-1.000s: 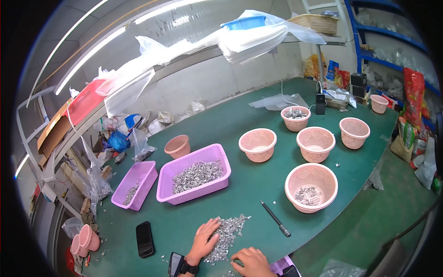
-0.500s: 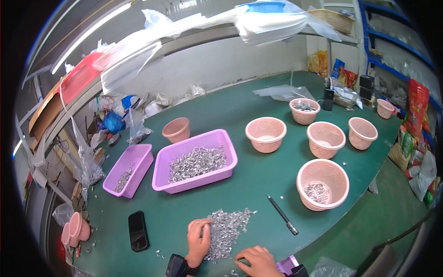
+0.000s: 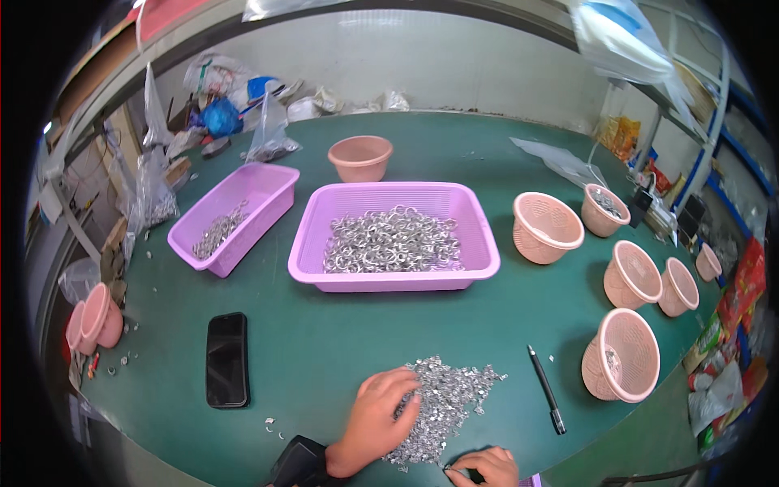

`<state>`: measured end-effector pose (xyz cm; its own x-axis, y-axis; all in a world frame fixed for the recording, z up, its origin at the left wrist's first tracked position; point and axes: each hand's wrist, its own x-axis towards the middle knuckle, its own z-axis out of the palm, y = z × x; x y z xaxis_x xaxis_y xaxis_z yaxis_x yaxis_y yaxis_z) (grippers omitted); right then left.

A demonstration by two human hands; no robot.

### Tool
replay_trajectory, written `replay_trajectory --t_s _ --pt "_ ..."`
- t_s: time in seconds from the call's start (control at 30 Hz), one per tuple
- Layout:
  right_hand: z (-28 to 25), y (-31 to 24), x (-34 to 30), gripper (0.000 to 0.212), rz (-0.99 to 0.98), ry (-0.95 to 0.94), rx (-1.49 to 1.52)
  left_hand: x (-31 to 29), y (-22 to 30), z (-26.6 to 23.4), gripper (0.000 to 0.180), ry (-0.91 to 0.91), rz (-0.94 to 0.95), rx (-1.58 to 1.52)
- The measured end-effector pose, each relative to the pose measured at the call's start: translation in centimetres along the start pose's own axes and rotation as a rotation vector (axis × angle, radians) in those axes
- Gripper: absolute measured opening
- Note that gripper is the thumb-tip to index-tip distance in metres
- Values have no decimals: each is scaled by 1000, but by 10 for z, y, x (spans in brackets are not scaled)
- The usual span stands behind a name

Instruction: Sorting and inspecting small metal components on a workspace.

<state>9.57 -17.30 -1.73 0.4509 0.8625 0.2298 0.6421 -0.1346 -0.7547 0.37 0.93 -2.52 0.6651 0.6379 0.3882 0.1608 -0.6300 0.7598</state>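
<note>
A pile of small silvery metal pieces [image 3: 446, 406] is spread on the green table in front of me. At its left side rests my left hand [image 3: 377, 418], fingers bent over the edge of the pile and the thumb apart from them. My right hand [image 3: 489, 467] is at the near edge of the pile, thumb and fingertips brought together. Whatever they pinch is too small to make out. Dark bands circle my left wrist. The lower picture edge cuts off part of the right hand.
Beyond the pile stands a purple basket [image 3: 393, 282] of metal rings, with a narrower purple basket [image 3: 180, 243] to its left. A black phone [image 3: 227, 361] lies left, a black pen [image 3: 547, 390] right. Several pink baskets [image 3: 637, 353] stand along the right side.
My view has turned, so the table things appear shifted. My left hand stays by the pile with its fingers reaching onto it. The right hand's fingers have closed together near the pile's front edge.
</note>
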Motion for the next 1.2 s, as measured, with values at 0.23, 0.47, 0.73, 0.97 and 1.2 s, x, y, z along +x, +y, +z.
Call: replay_trajectory --t_s 0.23,0.47,0.73,0.97,1.2 --pt "-4 -5 5 10 -43 -55 -45 -2 -2 6 20 -41 123 56" --pt "-9 -6 7 21 12 -101 -34 0 -11 11 25 -170 59 -6" --pt "-4 -7 4 18 -20 -134 -126 -3 -12 9 23 -168 103 13" --pt "-8 -6 5 14 -26 -150 -120 -3 -13 10 23 -168 123 28" --pt "-7 -9 7 19 -3 -132 -107 -2 -13 10 23 -164 133 42"
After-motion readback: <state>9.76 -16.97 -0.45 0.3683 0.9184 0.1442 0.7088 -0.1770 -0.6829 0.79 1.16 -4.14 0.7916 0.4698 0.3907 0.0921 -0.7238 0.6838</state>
